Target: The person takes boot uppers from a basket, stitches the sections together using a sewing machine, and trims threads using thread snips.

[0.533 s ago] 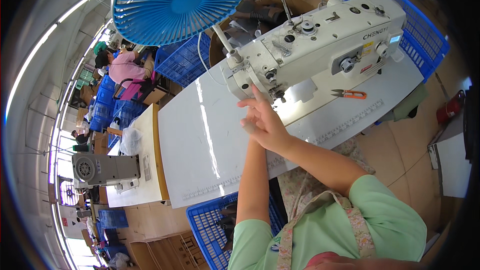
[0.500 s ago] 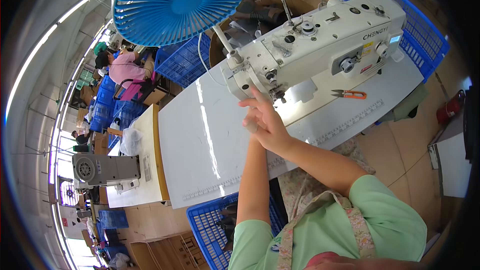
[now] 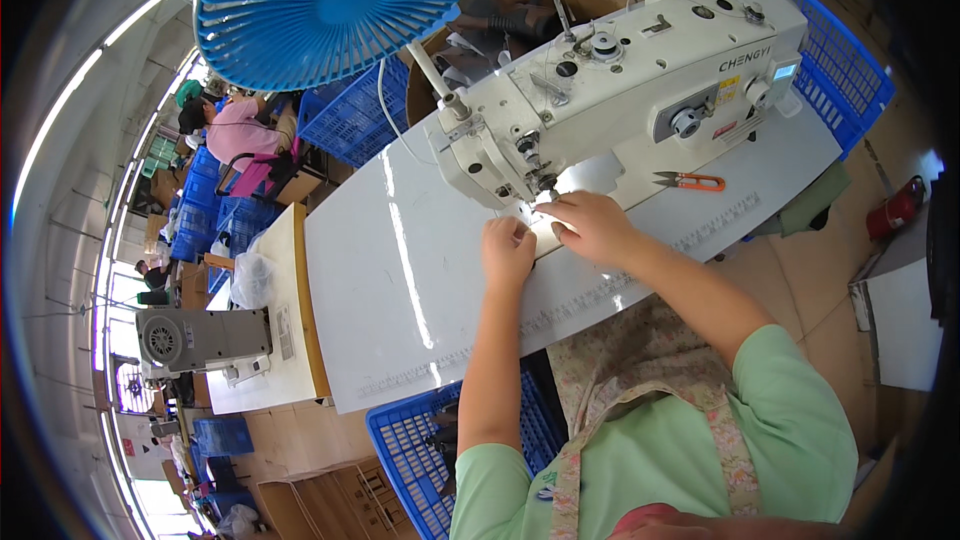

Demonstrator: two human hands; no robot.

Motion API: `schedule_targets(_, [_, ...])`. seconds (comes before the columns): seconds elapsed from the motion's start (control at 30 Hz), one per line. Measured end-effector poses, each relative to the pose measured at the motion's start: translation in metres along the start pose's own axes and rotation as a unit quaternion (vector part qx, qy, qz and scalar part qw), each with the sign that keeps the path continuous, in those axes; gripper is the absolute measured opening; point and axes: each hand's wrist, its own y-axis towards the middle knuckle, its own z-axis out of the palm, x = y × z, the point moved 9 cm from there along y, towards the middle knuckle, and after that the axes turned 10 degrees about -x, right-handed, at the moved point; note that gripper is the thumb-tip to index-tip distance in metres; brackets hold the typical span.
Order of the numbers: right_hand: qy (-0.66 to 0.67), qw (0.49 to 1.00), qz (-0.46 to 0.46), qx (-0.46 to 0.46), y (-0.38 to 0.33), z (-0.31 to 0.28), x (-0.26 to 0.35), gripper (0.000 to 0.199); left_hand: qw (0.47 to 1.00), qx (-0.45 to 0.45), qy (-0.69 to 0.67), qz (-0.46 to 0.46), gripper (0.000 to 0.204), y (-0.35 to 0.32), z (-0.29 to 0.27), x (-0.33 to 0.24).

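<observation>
A white sewing machine (image 3: pixel 640 90) stands on a pale worktable, and both hands are close together at its needle end. My right hand (image 3: pixel 592 226) reaches in from the right, its fingertips pinched just below the presser foot area. Just left and in front of the needle, my left hand (image 3: pixel 508 252) has its fingers curled in. Whatever either hand holds is too small to make out. Orange-handled thread snips (image 3: pixel 690 181) lie on the table right of the hands, beside the machine's base.
A blue fan (image 3: pixel 345 2) rises over the machine's left end. Blue crates sit behind the table, and another blue crate (image 3: pixel 410 460) stands below its front edge. A ruler strip (image 3: pixel 640 270) runs along that edge. A person in pink (image 3: pixel 240 135) sits at the far left.
My hands were crossed and raised in front of the machine head. They have come apart and lowered to the needle area, with the right hand now right of the left.
</observation>
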Motion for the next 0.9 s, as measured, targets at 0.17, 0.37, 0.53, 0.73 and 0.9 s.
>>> schedule_targets(0.17, [-0.129,0.979,-0.136,0.076,-0.008,0.029,-0.004,0.040,0.993,0.059,0.001,0.104,0.005,-0.002,0.007,-0.039])
schedule_targets(0.37, [-0.134,0.981,-0.143,0.005,-0.013,0.030,-0.005,0.033,0.989,0.074,0.014,0.126,0.008,0.015,0.014,-0.013])
schedule_targets(0.53, [-0.131,0.983,-0.131,-0.007,-0.013,0.026,-0.005,0.035,0.994,-0.049,0.099,0.021,0.019,0.049,0.006,0.020])
schedule_targets(0.73, [-0.099,0.989,-0.086,0.063,-0.012,0.034,-0.011,0.034,0.975,-0.098,0.199,0.008,0.023,0.043,-0.007,0.021])
schedule_targets(0.9, [-0.050,0.989,-0.108,0.085,-0.004,0.031,-0.004,0.011,0.979,-0.081,0.189,0.009,0.027,-0.021,-0.056,0.027])
